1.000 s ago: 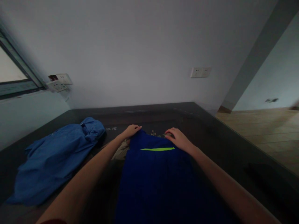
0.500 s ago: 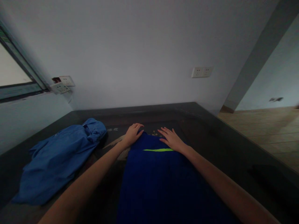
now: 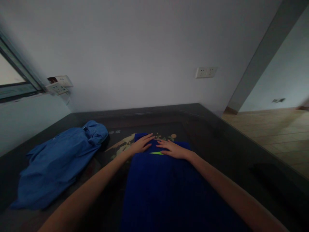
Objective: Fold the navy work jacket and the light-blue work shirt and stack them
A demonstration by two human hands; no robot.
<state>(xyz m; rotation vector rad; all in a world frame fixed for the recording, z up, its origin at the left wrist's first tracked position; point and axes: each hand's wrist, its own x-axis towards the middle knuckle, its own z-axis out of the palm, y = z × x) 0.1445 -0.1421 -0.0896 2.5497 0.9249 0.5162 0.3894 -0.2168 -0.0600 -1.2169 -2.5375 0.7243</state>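
Observation:
A dark blue garment [image 3: 154, 187] lies spread on the dark table, running from its middle down to the bottom edge of view. Near its far end shows a bright yellow-green strip [image 3: 155, 153]. My left hand [image 3: 142, 144] rests flat on the far left part of this cloth, fingers stretched to the right. My right hand [image 3: 172, 149] lies flat on the far right part, fingers pointing left and covering some of the strip. The fingertips of both hands are close together but apart. What kind of garment it is I cannot tell.
To the left a crumpled lighter blue garment [image 3: 62, 161] lies on the dark table [image 3: 212, 141], which has a printed flower pattern. A black object [image 3: 272, 180] sits at the right. Behind rises a white wall with sockets [image 3: 206, 72]; a window [image 3: 14, 74] is at far left.
Both hands have moved inward, closer together, and now lie flatter on the cloth. Less of the yellow-green strip shows, and more of the printed table pattern is visible beyond the garment.

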